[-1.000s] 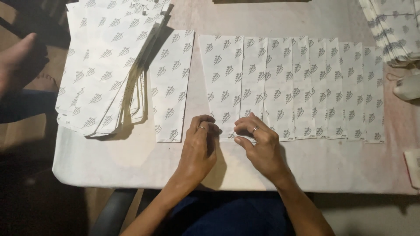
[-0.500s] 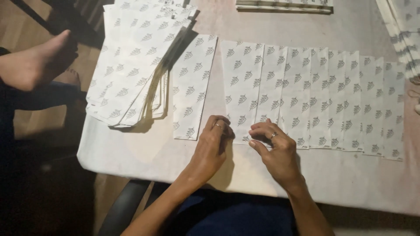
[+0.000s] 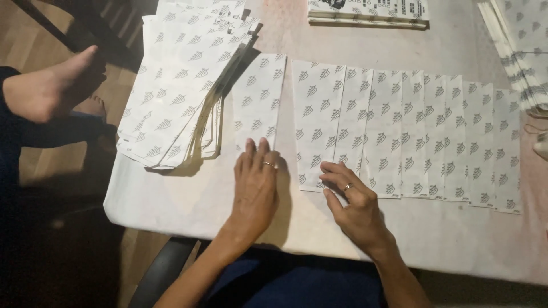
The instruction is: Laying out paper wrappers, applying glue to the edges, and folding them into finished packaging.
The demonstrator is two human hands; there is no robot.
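Note:
My left hand (image 3: 256, 182) lies flat with fingers apart on the lower end of a single white paper bag (image 3: 260, 100) printed with grey leaf marks. My right hand (image 3: 351, 199) rests its fingertips on the near edge of the first bag in an overlapping row of several patterned paper bags (image 3: 411, 134) spread across the table to the right. Neither hand grips anything. Both wear a ring.
A fanned stack of the same bags (image 3: 182, 85) lies at the left of the white table (image 3: 188, 199). More stacks sit at the far edge (image 3: 368, 14) and far right (image 3: 522, 51). Another person's bare foot (image 3: 51, 88) rests at the left.
My left hand has slid left from the row's first bag onto the single bag. My right hand stays at the row's near edge. The view has shifted, bringing the far stack into sight.

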